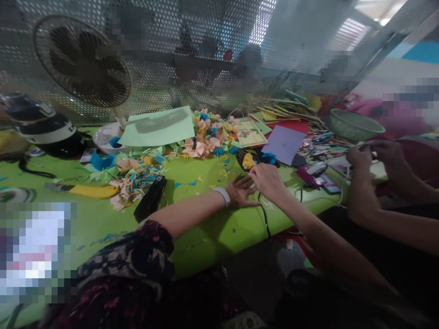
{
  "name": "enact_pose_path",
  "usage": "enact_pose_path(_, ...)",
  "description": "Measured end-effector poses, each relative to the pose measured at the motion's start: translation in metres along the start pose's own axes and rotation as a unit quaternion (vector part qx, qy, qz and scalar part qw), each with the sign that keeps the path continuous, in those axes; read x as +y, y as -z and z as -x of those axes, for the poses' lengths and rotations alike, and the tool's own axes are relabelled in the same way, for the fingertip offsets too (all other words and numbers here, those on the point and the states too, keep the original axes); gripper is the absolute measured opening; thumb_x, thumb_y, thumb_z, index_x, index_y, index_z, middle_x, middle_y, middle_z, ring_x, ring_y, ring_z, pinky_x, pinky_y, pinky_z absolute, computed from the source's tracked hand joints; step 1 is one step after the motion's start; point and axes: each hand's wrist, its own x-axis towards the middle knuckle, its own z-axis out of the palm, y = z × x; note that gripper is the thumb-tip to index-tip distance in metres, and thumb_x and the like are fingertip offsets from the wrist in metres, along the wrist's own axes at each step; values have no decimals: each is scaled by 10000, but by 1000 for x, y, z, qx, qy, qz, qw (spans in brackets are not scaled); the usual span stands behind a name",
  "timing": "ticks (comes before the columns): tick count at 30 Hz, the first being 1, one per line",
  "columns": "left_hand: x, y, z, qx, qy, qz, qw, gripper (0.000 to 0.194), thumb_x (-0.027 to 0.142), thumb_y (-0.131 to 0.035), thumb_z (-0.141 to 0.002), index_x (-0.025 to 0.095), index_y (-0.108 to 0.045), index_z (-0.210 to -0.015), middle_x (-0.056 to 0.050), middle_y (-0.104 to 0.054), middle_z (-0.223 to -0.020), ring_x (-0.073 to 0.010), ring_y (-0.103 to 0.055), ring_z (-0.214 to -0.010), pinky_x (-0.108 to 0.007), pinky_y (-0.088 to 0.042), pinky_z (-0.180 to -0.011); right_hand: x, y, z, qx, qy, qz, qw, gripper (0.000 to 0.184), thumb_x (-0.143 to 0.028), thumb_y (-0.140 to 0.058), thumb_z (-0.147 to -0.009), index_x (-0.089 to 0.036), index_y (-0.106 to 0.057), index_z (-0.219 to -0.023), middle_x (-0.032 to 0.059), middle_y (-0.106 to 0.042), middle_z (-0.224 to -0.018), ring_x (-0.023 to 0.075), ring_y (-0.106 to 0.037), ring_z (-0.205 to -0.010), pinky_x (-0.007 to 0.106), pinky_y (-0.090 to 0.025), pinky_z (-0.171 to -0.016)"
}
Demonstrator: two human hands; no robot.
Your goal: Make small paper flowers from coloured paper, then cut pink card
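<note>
My left hand (241, 190), with a pale band at its wrist, lies low over the green tabletop, fingers spread and palm down. Beside it, my right hand (269, 182) is closed, fingertips bent down close to the left fingers. Whatever it grips is hidden. Just beyond its knuckles sits a yellow folded paper piece (248, 160) on a dark object whose kind I cannot make out. A blue folded paper piece (269, 158) is right beside it. Below my hands a black cord (265, 217) runs over the table edge.
Folded paper flowers (202, 145), a light green sheet (159, 128) and a purple sheet (285, 144) lie behind. To the left are a yellow cutter knife (91, 190), black stapler-like object (151, 198), bottle (48, 125) and fan (82, 59). A co-worker's hands (360, 157) work at right.
</note>
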Motion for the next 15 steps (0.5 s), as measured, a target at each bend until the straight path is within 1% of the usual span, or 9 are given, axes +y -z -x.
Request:
enact_pose_path(1,-11,4,-7,-5,12,-4,1000,770,628,-375,-979,147,-342,-1580,-127,-238,-1679,-294,-176,-1568,-481,-39,-1285,1,-1,1,3,3,2,1000,188,-214,-495,-981,-126,-654,-934,146,-684,-918,272,-605,-925,368,-353,-833)
enact_pose_path(3,-36,11,-16,-3,41,-8,999,718,571,-371,-995,139,-362,-1569,-142,-299,-1657,-297,-233,-1551,-488,-22,-1280,3,-2,3,10,13,2,1000,184,-214,-492,-985,-134,-651,-938,140,-684,-916,268,-604,-923,366,-349,-830)
enact_pose_path(4,-49,15,-18,5,66,-13,998,706,553,-365,-998,144,-351,-1574,-138,-306,-1656,-297,-218,-1556,-500,-9,-1276,4,-2,3,12,16,1,1000,185,-212,-488,-986,-138,-651,-938,137,-685,-914,266,-604,-922,365,-348,-830)
enact_pose_path(6,-76,22,-18,7,115,-21,993,730,564,-314,-1003,134,-299,-1593,-135,-233,-1681,-293,-138,-1576,-514,-13,-1270,3,-3,4,10,16,-1,1000,187,-207,-488,-986,-139,-656,-938,134,-688,-918,261,-608,-919,361,-351,-831)
enact_pose_path(8,-98,29,-11,12,163,-21,986,770,583,-227,-1006,85,-279,-1591,-149,-187,-1688,-267,-143,-1577,-480,-50,-1274,0,-3,4,-2,13,-3,1000,184,-205,-500,-983,-135,-666,-944,133,-696,-925,259,-618,-918,360,-360,-834)
enact_pose_path(9,-105,31,-5,1,180,-18,984,785,590,-203,-1005,76,-259,-1596,-146,-177,-1689,-260,-164,-1573,-465,-70,-1274,-2,-3,4,-11,13,-2,1000,184,-205,-505,-982,-131,-672,-950,134,-701,-930,260,-623,-920,361,-364,-835)
enact_pose_path(10,-111,33,1,-6,195,-19,981,798,594,-196,-1000,69,-242,-1599,-146,-171,-1689,-257,-170,-1571,-456,-90,-1273,-5,-4,3,-21,15,0,1000,189,-204,-507,-982,-127,-678,-959,136,-706,-939,262,-629,-927,363,-368,-838)
enact_pose_path(12,-116,37,17,-16,226,-19,974,868,640,-214,-976,38,-209,-1602,-165,-145,-1690,-278,-157,-1573,-454,-104,-1271,-12,-7,4,-38,19,14,999,209,-200,-498,-986,-116,-689,-982,151,-714,-955,269,-638,-950,370,-373,-845)
enact_pose_path(15,-115,42,46,-41,272,-12,961,963,702,-273,-934,19,-172,-1605,-196,-127,-1688,-320,-122,-1577,-487,-44,-1272,-24,-12,6,-64,30,45,997,241,-192,-484,-989,-91,-699,-1030,187,-723,-986,289,-652,-997,392,-378,-871)
